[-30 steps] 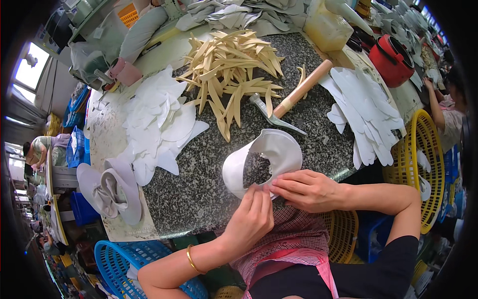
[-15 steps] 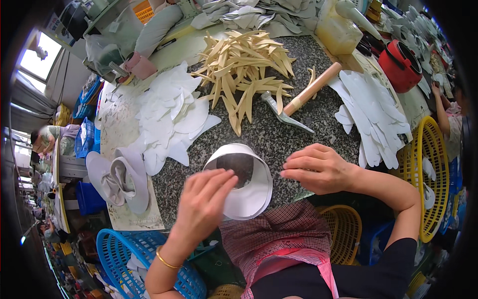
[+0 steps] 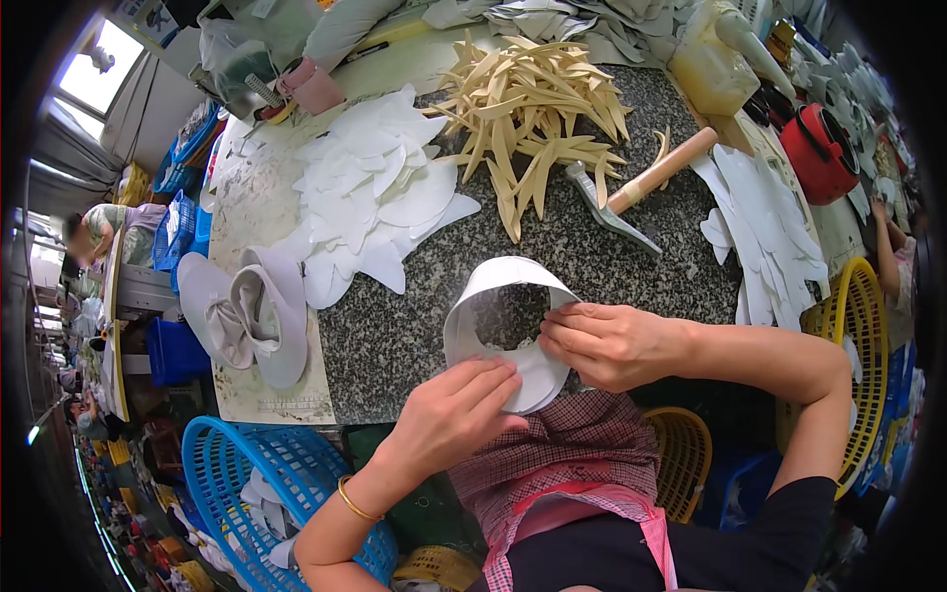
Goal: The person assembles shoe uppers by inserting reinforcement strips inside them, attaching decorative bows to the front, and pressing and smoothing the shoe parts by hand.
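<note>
At the near edge of a speckled stone slab [image 3: 385, 365], with a wooden-handled hammer [image 3: 667, 167] beyond, lies a white loop-shaped shoe upper [image 3: 538, 377], its right rim pinched between the right hand's [image 3: 619, 345] fingertips, its lower-left edge under the left hand's [image 3: 449, 407] close-set fingers, whether gripping I cannot tell.

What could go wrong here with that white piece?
1. The white piece sits by the near edge of the stone slab; it might drop off if the right hand loses its pinch.
2. The left hand lies flatter against it, so uneven pressure could bend the wall.
3. The hammer lies close to the tan strips; a knock may scatter some.
</note>
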The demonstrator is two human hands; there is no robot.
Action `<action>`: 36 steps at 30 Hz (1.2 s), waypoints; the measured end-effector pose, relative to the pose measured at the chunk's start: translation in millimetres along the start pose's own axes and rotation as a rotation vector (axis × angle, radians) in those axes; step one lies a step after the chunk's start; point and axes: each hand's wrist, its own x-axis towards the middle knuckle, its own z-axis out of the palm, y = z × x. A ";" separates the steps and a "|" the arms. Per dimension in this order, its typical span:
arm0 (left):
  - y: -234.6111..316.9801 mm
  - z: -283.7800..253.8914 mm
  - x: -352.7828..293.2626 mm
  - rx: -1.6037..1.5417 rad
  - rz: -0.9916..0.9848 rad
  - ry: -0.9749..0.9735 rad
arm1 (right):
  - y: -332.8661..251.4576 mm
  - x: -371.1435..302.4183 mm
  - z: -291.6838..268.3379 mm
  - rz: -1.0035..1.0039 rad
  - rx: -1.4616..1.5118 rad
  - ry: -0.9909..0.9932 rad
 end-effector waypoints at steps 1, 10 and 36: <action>0.3 -1.5 2.3 0.012 0.005 -0.008 | -1.0 1.3 -0.4 0.001 0.001 -0.005; 0.9 15.3 10.9 0.042 -0.118 0.135 | 0.0 6.8 5.8 0.132 0.387 -0.031; 15.8 35.1 -20.2 0.213 -0.007 0.129 | 21.1 -20.0 13.5 -0.133 0.230 -0.040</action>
